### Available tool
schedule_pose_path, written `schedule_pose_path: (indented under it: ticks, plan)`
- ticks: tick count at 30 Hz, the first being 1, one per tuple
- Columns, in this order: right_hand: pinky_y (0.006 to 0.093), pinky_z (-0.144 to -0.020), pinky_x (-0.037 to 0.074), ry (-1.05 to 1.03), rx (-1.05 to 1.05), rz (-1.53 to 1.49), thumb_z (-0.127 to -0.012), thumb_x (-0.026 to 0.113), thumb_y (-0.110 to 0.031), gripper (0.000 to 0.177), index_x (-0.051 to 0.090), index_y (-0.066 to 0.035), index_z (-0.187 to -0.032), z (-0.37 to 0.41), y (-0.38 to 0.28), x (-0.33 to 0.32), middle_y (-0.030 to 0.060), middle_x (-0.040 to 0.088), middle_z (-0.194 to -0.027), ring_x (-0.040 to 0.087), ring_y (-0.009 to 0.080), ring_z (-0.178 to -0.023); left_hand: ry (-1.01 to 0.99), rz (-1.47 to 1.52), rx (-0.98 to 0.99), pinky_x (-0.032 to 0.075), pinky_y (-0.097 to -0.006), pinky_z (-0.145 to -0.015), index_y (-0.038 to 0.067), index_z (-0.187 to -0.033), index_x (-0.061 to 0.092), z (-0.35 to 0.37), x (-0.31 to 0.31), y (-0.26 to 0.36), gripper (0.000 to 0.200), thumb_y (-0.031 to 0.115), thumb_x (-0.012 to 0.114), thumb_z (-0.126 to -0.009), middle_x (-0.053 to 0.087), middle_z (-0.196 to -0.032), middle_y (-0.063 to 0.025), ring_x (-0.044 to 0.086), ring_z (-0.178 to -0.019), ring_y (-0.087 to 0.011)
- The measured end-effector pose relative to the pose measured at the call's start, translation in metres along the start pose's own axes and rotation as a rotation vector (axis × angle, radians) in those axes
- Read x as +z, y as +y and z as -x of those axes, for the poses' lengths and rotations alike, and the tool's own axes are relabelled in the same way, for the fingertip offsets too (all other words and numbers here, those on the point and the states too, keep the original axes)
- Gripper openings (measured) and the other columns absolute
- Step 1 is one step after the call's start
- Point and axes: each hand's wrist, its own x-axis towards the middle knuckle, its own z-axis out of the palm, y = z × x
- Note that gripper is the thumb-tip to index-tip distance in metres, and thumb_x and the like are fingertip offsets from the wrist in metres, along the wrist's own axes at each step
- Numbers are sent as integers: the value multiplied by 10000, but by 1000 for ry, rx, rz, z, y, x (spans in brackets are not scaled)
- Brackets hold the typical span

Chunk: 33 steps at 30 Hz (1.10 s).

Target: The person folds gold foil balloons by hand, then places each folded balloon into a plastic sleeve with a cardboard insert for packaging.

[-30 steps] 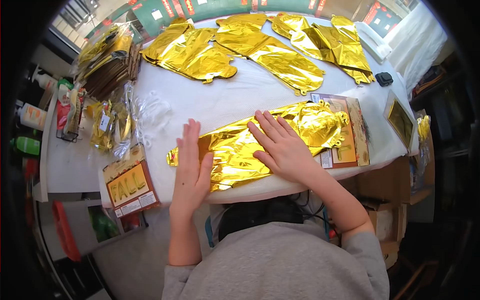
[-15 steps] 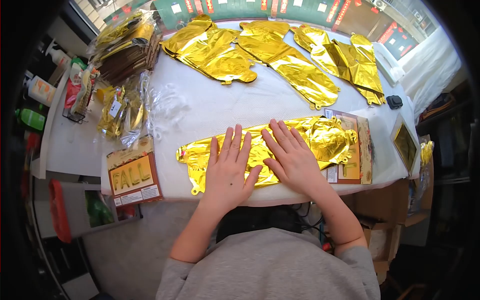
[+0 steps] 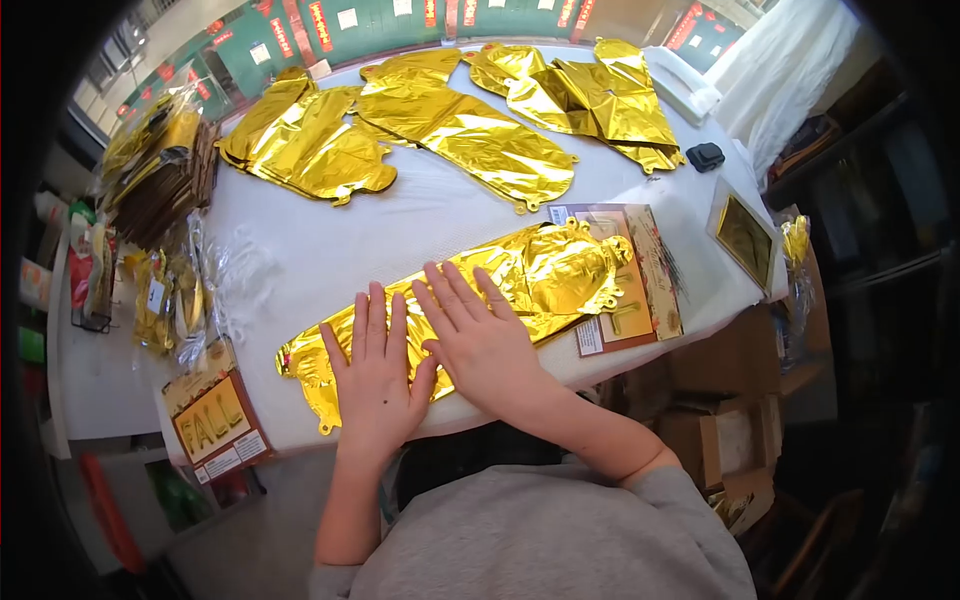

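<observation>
A deflated gold foil balloon (image 3: 505, 268) lies lengthwise along the near side of the white-covered table, its right end crumpled and bunched. My left hand (image 3: 380, 375) rests palm down on its left part, fingers spread. Beside it, my right hand (image 3: 485, 345) also lies flat on the foil, fingers stretched out and thumb close to the left thumb. Both hands cover the balloon's middle. The right end overlaps a printed package card (image 3: 658, 285). To the left is another card (image 3: 215, 425) marked "FALL".
Along the far side lie more flat gold balloons: one at left (image 3: 300, 140), one in the middle (image 3: 470, 130) and one at right (image 3: 610, 100). Packaged stacks (image 3: 160, 180) stand at the left. A small black object (image 3: 706, 157) and a diamond-shaped packet (image 3: 745, 240) sit at the right.
The head view has turned, so the table appears shifted left and tilted. My right hand has slid along the foil closer to my left hand. Both remain flat.
</observation>
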Motion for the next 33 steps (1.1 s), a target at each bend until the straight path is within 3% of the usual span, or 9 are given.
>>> schedule_pose_path:
  ticks: [9,17,26,30,32,33]
  plan:
    - [485,-1270,223,70,6,-239,-1052,513,-425,656,434,-16,-1559,-6,-3,19,153,410,-1639,354,322,-1535,-16,-44,3,36,-665,-1243,50,-1617,353,-1,1,-1,770,409,576,-974,248,-1711,-185,225,-1589,-343]
    - [476,-1268,223,82,199,-31,-1064,500,-404,646,393,-48,-1593,11,61,2,141,384,-1660,360,301,-1536,-16,-26,4,44,-658,-1244,38,-1613,351,-1,-3,2,769,433,571,-991,252,-1709,-191,238,-1582,-351]
    - [483,-1268,216,87,215,-42,-1065,483,-368,626,384,-53,-1597,16,72,2,139,379,-1664,349,302,-1543,-29,16,-29,35,-620,-1260,88,-1639,318,1,-7,-2,756,419,564,-1006,230,-1727,-155,219,-1595,-324]
    - [479,-1270,210,70,217,-29,-1066,480,-370,632,375,-52,-1601,16,72,3,139,367,-1671,332,301,-1552,34,197,-26,26,-595,-1268,89,-1634,334,3,-7,-11,746,372,585,-992,234,-1726,-164,208,-1602,-325]
    - [472,-1275,200,62,226,-12,-1070,471,-374,634,363,-54,-1607,16,73,3,138,355,-1677,314,300,-1560,293,601,-104,38,-620,-1262,60,-1626,332,5,-7,-22,772,353,624,-973,259,-1719,-163,211,-1600,-340]
    - [464,-1278,194,56,223,-19,-1076,463,-370,631,353,-57,-1613,16,73,3,137,341,-1684,300,298,-1567,392,717,-138,100,-580,-1283,29,-1598,359,8,-5,-31,664,263,566,-1013,303,-1692,-193,241,-1588,-339]
